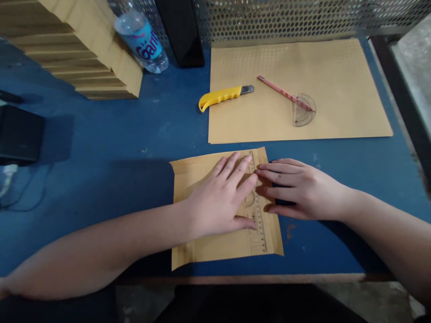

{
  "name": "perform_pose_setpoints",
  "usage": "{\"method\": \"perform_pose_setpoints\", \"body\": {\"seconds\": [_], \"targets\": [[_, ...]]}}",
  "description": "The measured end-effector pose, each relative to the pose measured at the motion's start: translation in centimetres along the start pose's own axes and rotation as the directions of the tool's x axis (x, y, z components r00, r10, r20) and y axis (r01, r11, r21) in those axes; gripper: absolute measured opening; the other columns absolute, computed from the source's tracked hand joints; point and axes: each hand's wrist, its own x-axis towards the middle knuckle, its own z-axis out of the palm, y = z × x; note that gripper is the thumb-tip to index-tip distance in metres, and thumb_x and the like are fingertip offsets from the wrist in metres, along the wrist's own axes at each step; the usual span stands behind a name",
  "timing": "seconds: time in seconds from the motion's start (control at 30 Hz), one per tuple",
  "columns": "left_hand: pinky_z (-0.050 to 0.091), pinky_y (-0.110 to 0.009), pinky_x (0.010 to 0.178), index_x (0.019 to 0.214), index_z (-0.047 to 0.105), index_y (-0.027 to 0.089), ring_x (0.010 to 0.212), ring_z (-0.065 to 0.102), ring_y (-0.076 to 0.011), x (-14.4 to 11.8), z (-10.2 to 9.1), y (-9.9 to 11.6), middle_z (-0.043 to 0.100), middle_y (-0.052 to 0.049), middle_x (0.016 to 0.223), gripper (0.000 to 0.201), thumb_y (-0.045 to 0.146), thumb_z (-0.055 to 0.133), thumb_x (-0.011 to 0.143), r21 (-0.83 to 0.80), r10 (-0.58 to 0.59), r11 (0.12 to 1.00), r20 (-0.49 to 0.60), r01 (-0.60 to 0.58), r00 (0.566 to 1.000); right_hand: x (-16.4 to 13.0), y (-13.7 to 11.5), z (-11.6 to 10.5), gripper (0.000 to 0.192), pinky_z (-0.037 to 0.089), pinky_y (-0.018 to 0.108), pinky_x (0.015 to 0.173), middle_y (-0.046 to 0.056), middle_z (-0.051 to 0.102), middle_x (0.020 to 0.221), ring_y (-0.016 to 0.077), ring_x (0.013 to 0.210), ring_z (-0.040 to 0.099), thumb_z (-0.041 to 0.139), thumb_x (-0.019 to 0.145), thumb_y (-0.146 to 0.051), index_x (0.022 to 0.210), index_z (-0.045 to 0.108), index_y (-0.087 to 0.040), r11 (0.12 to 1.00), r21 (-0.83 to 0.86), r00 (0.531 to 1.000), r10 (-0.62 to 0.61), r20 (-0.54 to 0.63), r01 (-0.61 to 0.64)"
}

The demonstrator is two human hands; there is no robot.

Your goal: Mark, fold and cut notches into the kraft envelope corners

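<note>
A brown kraft paper piece [208, 249] with creased, folded edges lies near the table's front edge. Along its right side rests a clear plastic ruler [259, 237], upright in the view. My left hand [224, 197] lies spread over the paper, its fingers pressing on the ruler. My right hand [296, 188] is at the paper's right edge, fingers stretched out and touching the strip beside the ruler. Part of the ruler and paper is hidden under my left hand.
Behind lies a stack of brown paper sheets [336, 80] bearing a yellow utility knife [220, 97], a pink pencil [279, 89] and a clear protractor [303, 117]. At the back left stand a pile of folded brown paper [117, 67], a water bottle [144, 40] and a black object [183, 36].
</note>
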Motion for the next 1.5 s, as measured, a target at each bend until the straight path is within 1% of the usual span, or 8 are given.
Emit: {"method": "perform_pose_setpoints", "body": {"seconds": [0.2, 0.63, 0.83, 1.0, 1.2, 1.5], "targets": [[0.020, -0.072, 0.132, 0.158, 0.048, 0.003, 0.162, 0.015, -0.0568, 0.05, 0.02, 0.00, 0.024, -0.037, 0.173, 0.111, 0.083, 0.071, 0.085, -0.033, -0.012, 0.999, 0.009, 0.012, 1.000, 0.04, -0.08, 0.02, 0.034, 0.057, 0.053, 0.113, 0.020, 0.075, 0.134, 0.0357, 0.136, 0.067, 0.065, 0.105, -0.041, 0.122, 0.074, -0.013, 1.000, 0.007, 1.000, 0.000, -0.009, 0.000], [0.021, -0.072, 0.131, 0.158, 0.047, 0.005, 0.162, 0.015, -0.0567, 0.02, 0.03, 0.10, 0.023, -0.036, 0.173, 0.112, 0.087, 0.067, 0.085, 0.002, -0.015, 1.000, 0.021, 0.015, 1.000, -0.07, 0.04, -0.02, 0.034, 0.056, 0.054, 0.113, 0.020, 0.074, 0.135, 0.0357, 0.137, 0.066, 0.065, 0.105, -0.040, 0.122, 0.075, -0.012, 1.000, 0.019, 1.000, 0.000, 0.004, 0.000], [0.021, -0.071, 0.131, 0.156, 0.049, 0.006, 0.162, 0.015, -0.0567, 0.08, 0.05, 0.06, 0.024, -0.035, 0.173, 0.112, 0.088, 0.068, 0.083, -0.009, -0.018, 1.000, 0.012, 0.018, 1.000, -0.05, 0.08, -0.08, 0.033, 0.056, 0.054, 0.114, 0.020, 0.074, 0.137, 0.0339, 0.137, 0.066, 0.064, 0.106, -0.040, 0.122, 0.075, -0.014, 1.000, 0.016, 1.000, 0.008, 0.008, -0.008], [0.021, -0.072, 0.131, 0.155, 0.050, 0.005, 0.163, 0.015, -0.0564, 0.14, -0.13, 0.16, 0.023, -0.035, 0.173, 0.111, 0.087, 0.068, 0.083, -0.011, -0.024, 1.000, 0.031, 0.024, 0.999, 0.04, 0.04, -0.15, 0.032, 0.056, 0.053, 0.113, 0.021, 0.075, 0.134, 0.0350, 0.136, 0.067, 0.065, 0.105, -0.039, 0.119, 0.075, -0.013, 1.000, 0.024, 1.000, 0.007, 0.001, -0.007], [0.020, -0.073, 0.131, 0.157, 0.049, 0.005, 0.163, 0.013, -0.0566, 0.16, -0.19, 0.18, 0.021, -0.035, 0.174, 0.111, 0.086, 0.068, 0.084, -0.024, -0.023, 0.999, 0.047, 0.024, 0.999, 0.02, 0.00, -0.11, 0.031, 0.056, 0.053, 0.114, 0.020, 0.075, 0.134, 0.0345, 0.136, 0.067, 0.065, 0.105, -0.039, 0.119, 0.075, -0.013, 1.000, 0.023, 1.000, 0.012, -0.002, -0.012], [0.020, -0.072, 0.131, 0.156, 0.049, 0.005, 0.163, 0.013, -0.0568, 0.11, -0.06, 0.09, 0.021, -0.036, 0.174, 0.111, 0.089, 0.065, 0.084, -0.015, -0.018, 1.000, 0.038, 0.018, 0.999, 0.05, -0.03, -0.16, 0.031, 0.056, 0.053, 0.113, 0.020, 0.075, 0.135, 0.0338, 0.137, 0.067, 0.065, 0.105, -0.039, 0.120, 0.076, -0.014, 1.000, 0.024, 1.000, 0.014, 0.008, -0.014]]}}
